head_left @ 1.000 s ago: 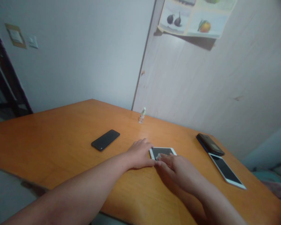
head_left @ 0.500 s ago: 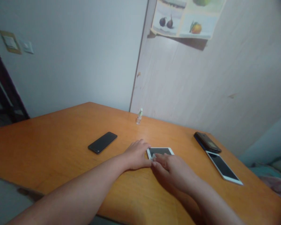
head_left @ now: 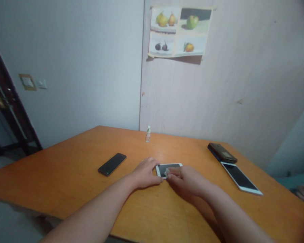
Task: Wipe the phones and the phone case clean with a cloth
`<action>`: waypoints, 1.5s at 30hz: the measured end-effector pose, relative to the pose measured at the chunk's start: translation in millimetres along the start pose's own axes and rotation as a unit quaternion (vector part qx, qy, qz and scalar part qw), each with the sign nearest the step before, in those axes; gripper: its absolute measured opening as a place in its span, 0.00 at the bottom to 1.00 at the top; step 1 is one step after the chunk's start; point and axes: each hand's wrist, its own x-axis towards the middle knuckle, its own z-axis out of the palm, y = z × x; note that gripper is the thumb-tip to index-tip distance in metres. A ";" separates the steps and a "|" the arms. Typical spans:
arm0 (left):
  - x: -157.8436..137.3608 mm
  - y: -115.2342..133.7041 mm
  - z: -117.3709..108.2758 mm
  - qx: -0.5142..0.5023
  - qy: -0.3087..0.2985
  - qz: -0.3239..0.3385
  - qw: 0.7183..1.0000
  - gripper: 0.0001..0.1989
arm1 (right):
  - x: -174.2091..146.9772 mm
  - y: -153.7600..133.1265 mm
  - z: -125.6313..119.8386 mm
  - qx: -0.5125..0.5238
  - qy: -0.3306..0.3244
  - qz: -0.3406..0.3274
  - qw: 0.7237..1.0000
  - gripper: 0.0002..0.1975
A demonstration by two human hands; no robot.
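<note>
A white phone (head_left: pixel 176 165) with a dark screen lies flat on the wooden table. At its left end, my left hand (head_left: pixel 147 172) grips it between the thumb and fingers. My right hand (head_left: pixel 186 179) is closed in a pinch on a small crumpled whitish wipe (head_left: pixel 166 171), which touches the left part of the screen. That hand hides the phone's lower right side. To the left, a black phone (head_left: pixel 112 164) rests face up, apart from both hands.
A small clear bottle (head_left: pixel 148 135) stands upright near the table's back edge. On the right lie a brown wallet-like case (head_left: pixel 223 153) and a white tablet (head_left: pixel 242 179), end to end. The orange-brown table (head_left: pixel 73 168) meets the wall behind. Fruit pictures (head_left: pixel 178 33) hang above.
The view has tilted up and levelled, so more of the wall shows. My right hand and the wipe have shifted slightly on the screen; my left hand keeps its grip on the phone.
</note>
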 end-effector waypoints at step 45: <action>20.3 6.1 21.7 0.098 0.050 -0.001 0.994 0.30 | 0.8 13.0 -11.8 -0.045 0.009 0.087 0.995 0.18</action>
